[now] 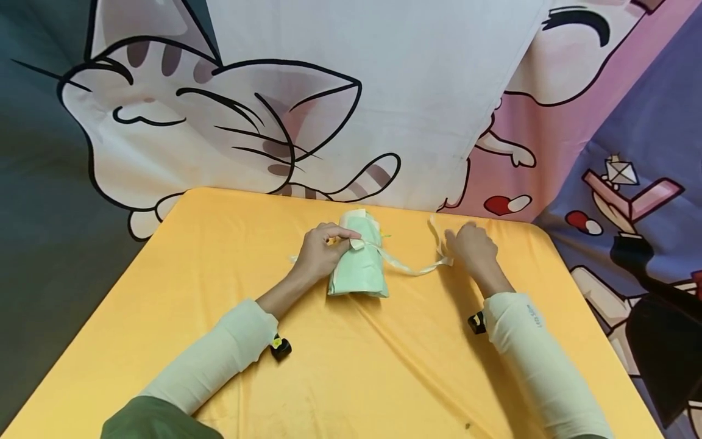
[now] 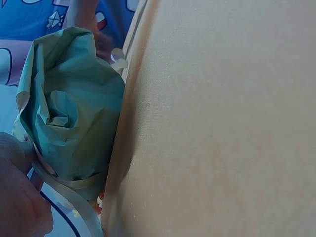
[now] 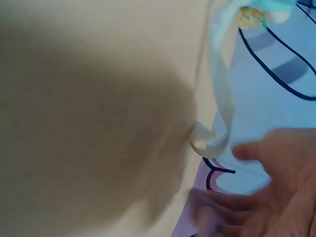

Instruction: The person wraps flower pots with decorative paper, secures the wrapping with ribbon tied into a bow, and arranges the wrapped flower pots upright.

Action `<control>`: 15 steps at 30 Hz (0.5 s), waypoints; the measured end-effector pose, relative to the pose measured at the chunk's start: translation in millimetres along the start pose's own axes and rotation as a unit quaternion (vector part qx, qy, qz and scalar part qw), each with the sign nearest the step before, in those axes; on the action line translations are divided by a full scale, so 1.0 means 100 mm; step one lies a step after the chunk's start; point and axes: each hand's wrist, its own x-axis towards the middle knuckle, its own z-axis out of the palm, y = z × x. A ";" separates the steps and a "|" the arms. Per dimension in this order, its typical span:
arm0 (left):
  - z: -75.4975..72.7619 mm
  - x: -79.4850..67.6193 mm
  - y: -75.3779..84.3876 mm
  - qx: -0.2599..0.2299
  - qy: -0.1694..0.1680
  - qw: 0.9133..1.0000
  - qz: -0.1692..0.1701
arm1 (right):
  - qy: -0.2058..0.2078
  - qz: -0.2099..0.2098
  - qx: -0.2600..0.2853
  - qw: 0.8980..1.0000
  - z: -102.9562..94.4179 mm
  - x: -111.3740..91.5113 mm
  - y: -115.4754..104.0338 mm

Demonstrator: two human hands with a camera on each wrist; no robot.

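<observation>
A bundle wrapped in mint-green paper lies on the yellow cloth, its gathered, folded paper end showing in the left wrist view. A pale cream ribbon goes round its middle. My left hand pinches the ribbon at the top of the bundle between thumb and forefinger. From there the ribbon trails right across the cloth and curls up near my right hand. In the right wrist view the fingers, blurred, are apart from the ribbon's loop, with nothing held.
A yellow cloth with shallow creases covers the table. Behind its far edge hangs a printed cartoon curtain. Small yellow and orange bits show beside the bundle. Each wrist carries a small black camera.
</observation>
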 end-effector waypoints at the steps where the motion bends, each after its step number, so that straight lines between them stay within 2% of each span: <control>1: 0.00 0.00 0.00 -0.001 -0.001 1.000 -0.001 | -0.023 -0.001 -0.013 1.000 0.03 0.00 0.00; 4: 0.00 0.02 0.00 0.001 -0.002 1.000 -0.002 | -0.060 -0.019 -0.010 0.998 0.12 0.07 0.02; 5: 0.00 0.02 0.01 0.002 -0.002 1.000 -0.002 | -0.056 -0.039 0.013 0.998 0.20 0.18 0.10; 7: 0.00 0.01 0.01 0.001 -0.002 1.000 -0.001 | -0.046 -0.062 0.066 0.995 0.23 0.25 0.11; 8: 0.01 0.01 0.01 0.003 -0.001 1.000 -0.001 | -0.040 -0.081 0.119 0.989 0.31 0.38 0.20; 11: 0.01 0.00 0.01 0.007 0.001 1.000 0.000 | -0.007 -0.094 0.245 0.965 0.30 0.37 0.09; 14: 0.01 0.00 0.00 0.010 0.002 1.000 0.002 | 0.041 -0.086 0.351 0.932 0.24 0.23 -0.19; 15: 0.02 0.00 0.00 0.010 0.002 1.000 0.003 | 0.064 -0.074 0.363 0.927 0.17 0.09 -0.36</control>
